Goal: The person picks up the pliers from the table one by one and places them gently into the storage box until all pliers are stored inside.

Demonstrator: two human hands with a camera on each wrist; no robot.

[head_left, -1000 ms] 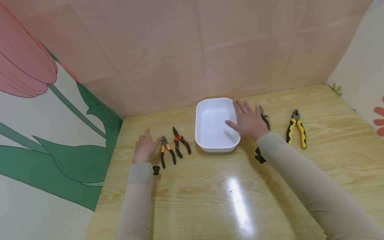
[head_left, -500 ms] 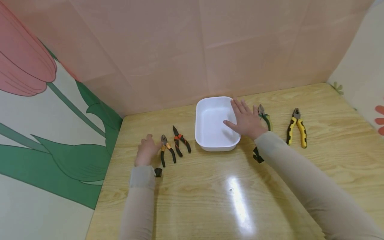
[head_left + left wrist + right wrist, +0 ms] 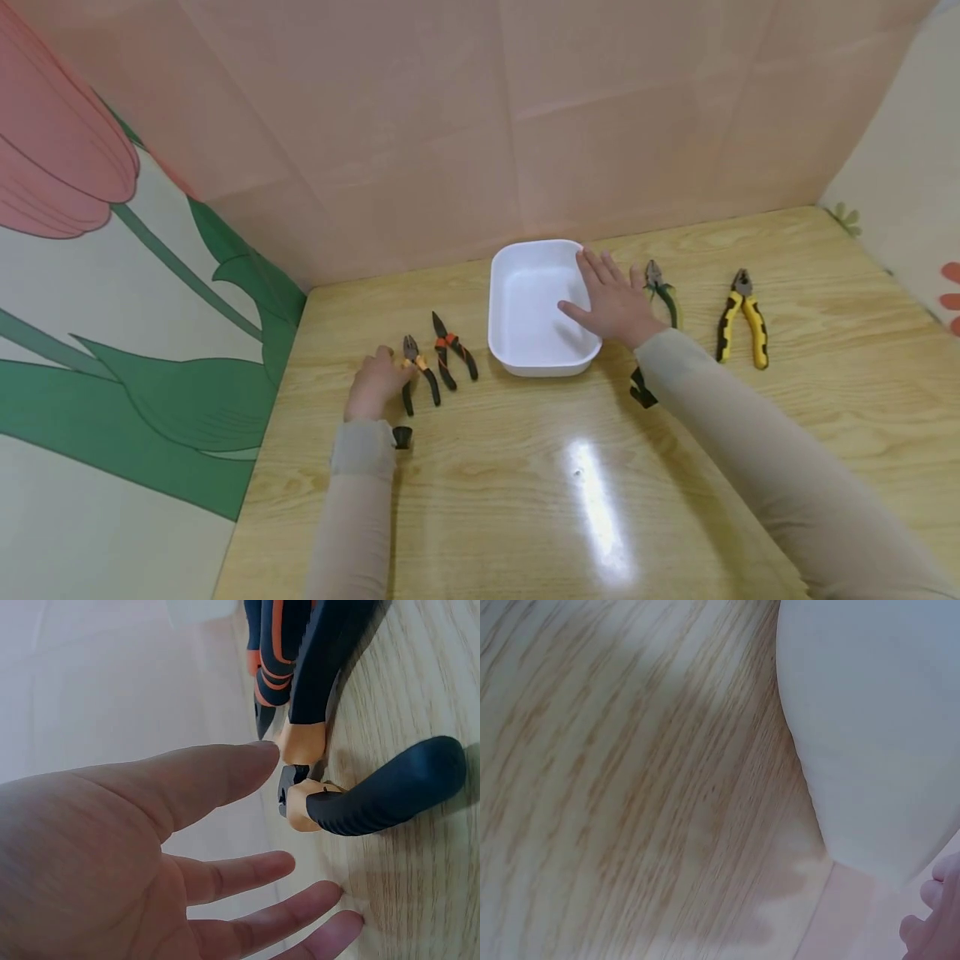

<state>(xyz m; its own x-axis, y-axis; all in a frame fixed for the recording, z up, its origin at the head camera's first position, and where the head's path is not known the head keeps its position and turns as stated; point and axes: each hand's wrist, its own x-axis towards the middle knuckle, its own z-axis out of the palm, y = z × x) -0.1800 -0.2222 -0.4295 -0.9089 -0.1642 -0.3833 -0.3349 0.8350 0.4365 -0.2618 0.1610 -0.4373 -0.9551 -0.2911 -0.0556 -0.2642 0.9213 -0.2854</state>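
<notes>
Now the left hand [image 3: 372, 386] was at the small pliers [image 3: 417, 375], the right hand [image 3: 615, 300] on the white tray [image 3: 525, 312].

The pliers with orange and black handles lay flat on the wooden table [image 3: 570, 467], left of the tray, nose toward the pink back wall [image 3: 465, 125], long axis running away from the person. The left fingers [image 3: 225, 776] were relaxed and almost straight, reaching the handles without grasping. The right hand rested flat, fingers spread and released, over the tray's right rim. A flower-printed panel [image 3: 112, 275] closed the left side.
</notes>
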